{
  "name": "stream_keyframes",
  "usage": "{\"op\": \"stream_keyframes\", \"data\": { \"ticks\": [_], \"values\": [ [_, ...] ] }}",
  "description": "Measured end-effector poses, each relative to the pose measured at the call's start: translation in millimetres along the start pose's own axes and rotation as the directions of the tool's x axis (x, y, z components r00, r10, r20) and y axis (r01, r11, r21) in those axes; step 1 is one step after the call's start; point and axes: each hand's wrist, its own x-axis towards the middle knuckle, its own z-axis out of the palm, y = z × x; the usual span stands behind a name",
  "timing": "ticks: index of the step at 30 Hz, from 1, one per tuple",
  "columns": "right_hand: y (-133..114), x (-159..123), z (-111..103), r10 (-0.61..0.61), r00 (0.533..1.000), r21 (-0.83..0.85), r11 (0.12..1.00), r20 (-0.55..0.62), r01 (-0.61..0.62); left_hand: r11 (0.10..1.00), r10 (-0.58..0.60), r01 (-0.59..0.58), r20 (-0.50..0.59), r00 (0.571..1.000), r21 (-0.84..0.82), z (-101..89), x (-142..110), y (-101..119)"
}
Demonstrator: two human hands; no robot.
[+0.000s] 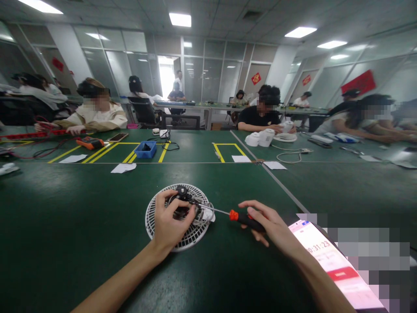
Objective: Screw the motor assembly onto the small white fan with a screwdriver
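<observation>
My left hand point(171, 221) pinches the black assembly point(181, 191) on the white grille point(150, 217), best braced firmly. My right hand point(273, 226) lightly grips the screwdriver point(244, 218), its shaft best aligned with the contact point, which I can't clearly see.

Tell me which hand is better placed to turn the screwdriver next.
Right, most likely: the right hand holds the screwdriver by its handle, tip at the motor assembly, while the left hand is occupied with that assembly over the white fan grille.
</observation>
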Motion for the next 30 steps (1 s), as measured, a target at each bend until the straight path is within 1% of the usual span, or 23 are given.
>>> {"op": "stream_keyframes", "data": {
  "ticks": [4, 7, 12, 14, 18, 21, 23, 25, 27, 28, 30],
  "values": [
    [-2, 0, -1, -0.088, 0.995, -0.083, 0.993, -0.037, 0.084, 1.000, 0.006, -0.006, 0.000, 1.000, 0.001, -0.1, 0, 0],
    [-2, 0, -4, -0.139, 0.988, -0.110, 0.985, -0.071, 0.131, 1.000, 0.006, -0.006, -0.007, 1.000, -0.002, 0.0, 0, 0],
    [-3, -1, -8, -0.239, 0.964, -0.157, 0.963, -0.120, 0.219, 1.000, -0.005, 0.005, 0.008, 1.000, -0.003, -0.1, 0, 0],
    [-3, -2, -9, -0.259, 0.958, -0.173, 0.956, -0.121, 0.237, 1.000, -0.005, 0.005, 0.008, 1.000, -0.002, -0.2, 0, 0],
    [-2, -3, -10, -0.260, 0.959, -0.213, 0.949, -0.109, 0.233, 1.000, -0.005, 0.005, 0.003, 1.000, -0.004, -0.1, 0, 0],
    [-1, -4, -10, -0.293, 0.951, -0.242, 0.934, -0.103, 0.261, 1.000, -0.005, 0.006, 0.004, 1.000, -0.006, -0.4, 0, 1],
    [0, -4, -8, -0.268, 0.960, -0.222, 0.944, -0.084, 0.244, 1.000, -0.004, 0.004, 0.007, 1.000, -0.004, -0.7, 0, 1],
    [1, -5, -6, -0.180, 0.983, -0.191, 0.967, -0.035, 0.170, 1.000, -0.005, 0.005, 0.010, 1.000, -0.001, -0.9, 0, 1],
    [1, -5, -5, -0.109, 0.994, -0.199, 0.974, -0.005, 0.106, 1.000, -0.007, 0.007, 0.007, 1.000, 0.001, -0.6, 0, 0],
    [1, -5, -4, -0.102, 0.995, -0.214, 0.972, -0.008, 0.098, 1.000, -0.009, 0.009, 0.006, 1.000, 0.004, -0.4, 0, 0],
    [0, -5, -4, -0.133, 0.990, -0.237, 0.964, -0.035, 0.121, 1.000, -0.006, 0.006, 0.004, 1.000, 0.009, 0.2, 0, 0]
  ]
}}
